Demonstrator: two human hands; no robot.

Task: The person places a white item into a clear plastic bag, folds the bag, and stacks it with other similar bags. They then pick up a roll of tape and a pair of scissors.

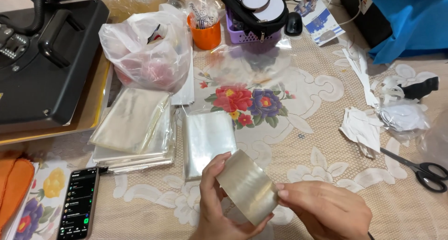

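Low in the head view, both my hands hold a small stack of clear plastic sleeves (247,186), tilted above the table. My left hand (217,205) grips its left and lower edge with the thumb on top. My right hand (324,209) pinches the right end. Just behind them another pile of clear sleeves (205,139) lies flat on the cream lace tablecloth (308,128) with its flower print.
Larger clear bag stacks (133,128) lie left, beside a black heat press (44,58). A phone (77,202) sits near the front left. Scissors (420,167) and paper scraps (361,128) lie right. A tied plastic bag (144,48), orange cup (205,32) and purple basket (252,34) stand behind.
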